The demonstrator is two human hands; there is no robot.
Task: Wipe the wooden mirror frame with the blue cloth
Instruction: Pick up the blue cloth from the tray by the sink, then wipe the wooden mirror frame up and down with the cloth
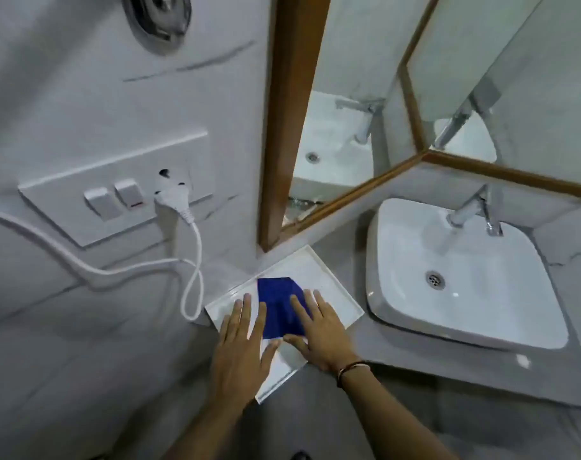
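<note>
On the white tray [335, 273], my left hand [239, 353] and right hand [322, 333] lie flat, fingers spread, grip open, pressing the blue cloth [279, 307] below the mirror frame [289, 104].

place: bathroom | signs: white basin [461, 277]; chrome tap [475, 210]; wood-framed mirror [342, 134]; marble walls [67, 94]

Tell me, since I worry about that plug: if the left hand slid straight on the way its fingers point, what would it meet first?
Probably the far rim of the white tray, then the wall below the wooden mirror frame. The plug sits well left of that line.
</note>
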